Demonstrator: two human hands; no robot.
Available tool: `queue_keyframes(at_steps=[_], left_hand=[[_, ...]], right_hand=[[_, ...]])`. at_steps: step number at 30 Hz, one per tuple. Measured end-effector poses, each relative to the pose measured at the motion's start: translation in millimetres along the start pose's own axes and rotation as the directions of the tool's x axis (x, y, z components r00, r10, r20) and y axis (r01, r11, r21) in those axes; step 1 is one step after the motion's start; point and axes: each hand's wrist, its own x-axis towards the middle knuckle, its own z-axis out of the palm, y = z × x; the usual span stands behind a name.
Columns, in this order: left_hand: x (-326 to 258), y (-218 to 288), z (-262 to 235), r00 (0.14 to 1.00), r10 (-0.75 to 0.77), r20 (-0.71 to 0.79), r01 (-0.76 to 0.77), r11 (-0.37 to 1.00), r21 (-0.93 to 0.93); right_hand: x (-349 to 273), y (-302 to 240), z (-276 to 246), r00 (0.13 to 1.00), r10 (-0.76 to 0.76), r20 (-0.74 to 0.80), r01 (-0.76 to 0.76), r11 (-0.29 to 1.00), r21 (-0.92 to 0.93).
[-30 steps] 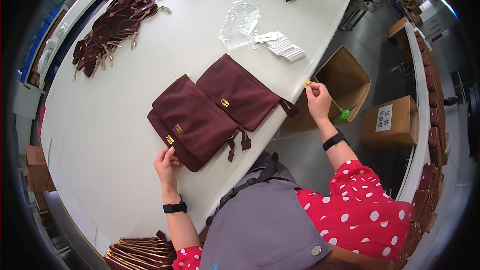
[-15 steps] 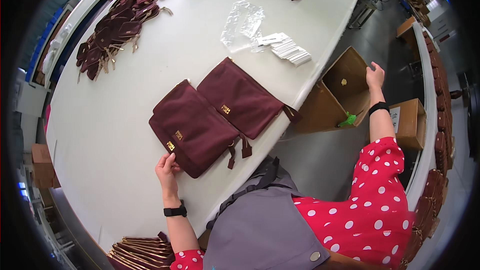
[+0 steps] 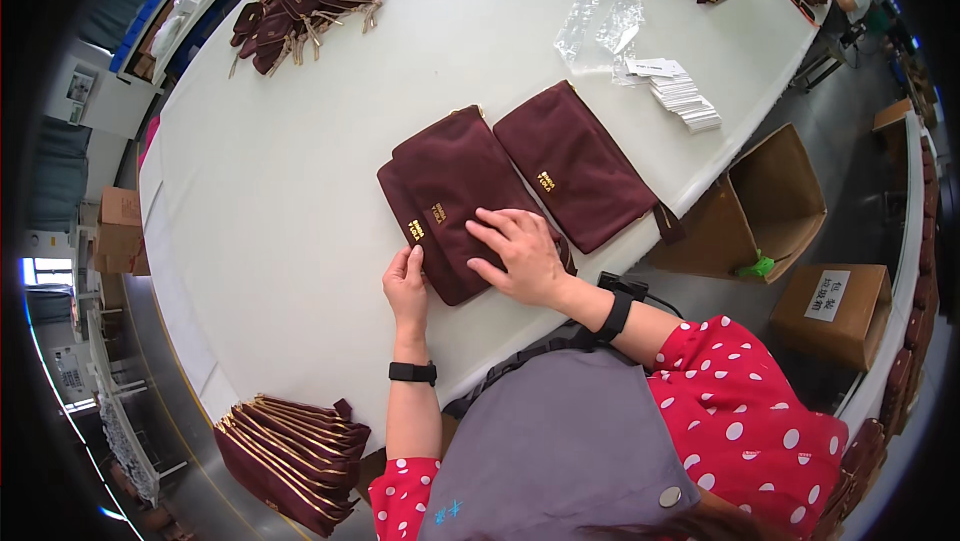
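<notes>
Now, from the head view, my right hand (image 3: 520, 256) lies flat and open on the top pouch (image 3: 455, 201) of a small stack near the tabletop (image 3: 280, 241) edge, gripping nothing. My left hand (image 3: 405, 286) pinches the stack's near corner lightly. Another pouch (image 3: 580, 166) lies just beside. They look soft, light, floppy; best held by an edge.
</notes>
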Motion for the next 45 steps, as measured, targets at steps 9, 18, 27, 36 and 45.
queue_keyframes(at_steps=[9,18,27,36,45], left_hand=[[1,-4,2,0.999,0.052,-0.012,-0.051,0.997,0.062],[5,-8,0,1.000,0.027,0.012,-0.029,0.977,0.210],[-17,-2,23,0.999,0.031,-0.040,-0.030,0.999,0.026],[-188,154,-114,0.841,0.416,-0.345,-0.389,0.909,0.147],[-326,127,-342,0.590,0.154,-0.793,-0.123,0.987,0.100]], right_hand=[[-10,-18,1,0.990,-0.142,-0.012,0.142,0.983,0.113],[0,-12,2,0.946,-0.304,-0.114,0.322,0.927,0.191],[15,-25,11,0.903,-0.423,0.079,0.378,0.867,0.323],[-4,-34,-44,0.994,-0.027,-0.102,0.087,0.753,0.652],[-12,-83,-3,0.957,-0.194,0.216,-0.028,0.679,0.734]])
